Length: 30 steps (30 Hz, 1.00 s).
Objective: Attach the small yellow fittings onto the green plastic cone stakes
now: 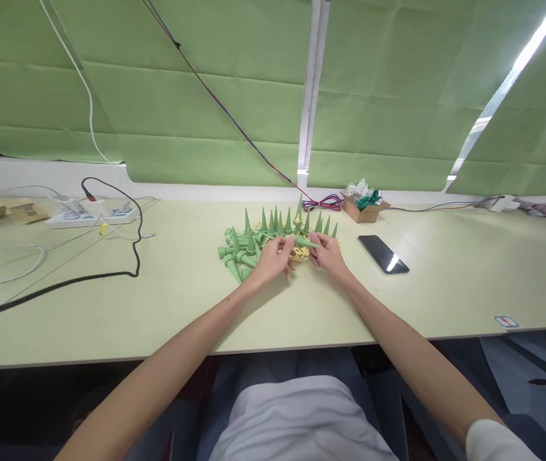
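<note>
Landmark: pile of green spikes on the pale table, many standing point-up along its far side, others lying flat at its left
Held spike: one green spike, off the tabletop at the near right of the pile, lying sideways, narrow end to the right
Left hand: left hand just in front of the pile, thumb and fingers closed on the wide end of that spike
Right hand: right hand at the pile's right edge, fingertips by the narrow end; cannot tell whether they pinch it
Yellow bits: small yellow pieces at the pile's near side, between the hands, partly hidden
Phone: black phone flat, right of the pile, well clear of it
Box: open cardboard box beyond the pile to the right, clear plastic and dark green material inside
Wire: red-and-blue coil just behind the pile
Power: white power strip well left of the pile
</note>
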{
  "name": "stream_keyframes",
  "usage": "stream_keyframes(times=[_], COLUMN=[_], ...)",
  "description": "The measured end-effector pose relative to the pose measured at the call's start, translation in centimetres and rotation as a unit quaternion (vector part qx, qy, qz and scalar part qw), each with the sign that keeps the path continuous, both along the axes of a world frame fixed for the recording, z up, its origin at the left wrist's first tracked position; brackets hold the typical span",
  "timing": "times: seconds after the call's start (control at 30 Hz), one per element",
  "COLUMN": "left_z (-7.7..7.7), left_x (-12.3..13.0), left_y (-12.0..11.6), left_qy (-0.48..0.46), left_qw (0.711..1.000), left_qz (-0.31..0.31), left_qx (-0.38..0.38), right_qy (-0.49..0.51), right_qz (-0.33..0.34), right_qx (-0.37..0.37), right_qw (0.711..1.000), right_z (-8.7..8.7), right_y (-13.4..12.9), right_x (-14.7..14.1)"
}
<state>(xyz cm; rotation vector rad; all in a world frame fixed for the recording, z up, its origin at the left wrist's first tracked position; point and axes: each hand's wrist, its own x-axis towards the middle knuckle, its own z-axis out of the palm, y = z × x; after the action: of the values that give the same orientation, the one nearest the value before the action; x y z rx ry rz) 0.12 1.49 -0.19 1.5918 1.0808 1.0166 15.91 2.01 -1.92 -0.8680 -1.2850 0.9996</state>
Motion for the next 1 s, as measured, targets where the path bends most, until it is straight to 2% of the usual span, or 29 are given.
stream_keyframes(times=[0.13,0.23,0.5,0.6,0.77,1.0], left_z=[0.07,0.25,0.01,-0.07,-0.12,-0.33], left_x=[0.11,0.15,0.03,0.04,-0.01,-0.05], left_y=[-0.02,-0.16,0.12,0.07,-0.41,-0.33], left_qy=[-0.041,-0.063,-0.087,-0.062,0.024,0.135], left_qw=[0.995,0.99,0.99,0.994,0.997,0.967], left_qz=[-0.051,-0.087,-0.087,-0.076,-0.043,0.001], left_qx=[-0.07,-0.096,-0.072,-0.041,0.059,0.214], right_qy=[-0.019,-0.036,-0.066,-0.058,-0.049,-0.048], right_qz=[-0.009,0.003,0.026,0.039,0.057,0.055], right_qx=[0.006,0.011,0.0,-0.007,-0.019,-0.05], right_qw=[1.0,0.999,0.997,0.998,0.997,0.996], right_z=[0.33,0.34,0.36,0.28,-0.19,-0.5], right_y=[-0.36,-0.48,-0.51,-0.43,-0.11,0.21], right_x=[-0.01,0.04,0.07,0.09,0.3,0.35])
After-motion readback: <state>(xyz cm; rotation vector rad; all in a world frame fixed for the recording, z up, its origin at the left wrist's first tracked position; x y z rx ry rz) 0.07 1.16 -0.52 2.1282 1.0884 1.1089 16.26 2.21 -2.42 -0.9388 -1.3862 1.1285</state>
